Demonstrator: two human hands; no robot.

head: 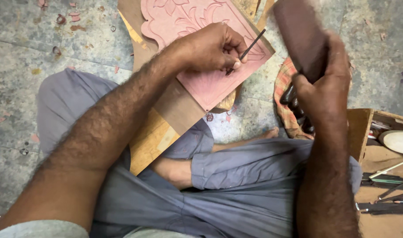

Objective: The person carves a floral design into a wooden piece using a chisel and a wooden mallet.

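Two hands busy | left hand (212,48) pinches chisel (247,48) on pink carved panel (201,53), near its lower corner | right hand (322,83) clamps raised wooden mallet (300,37) | risk: off-centre blow could skid chisel, gouging the carving.

A thin dark chisel (253,44) leans tilted on a pink carved wooden panel (201,26); a dark wooden mallet (301,37) is raised upright beside it.
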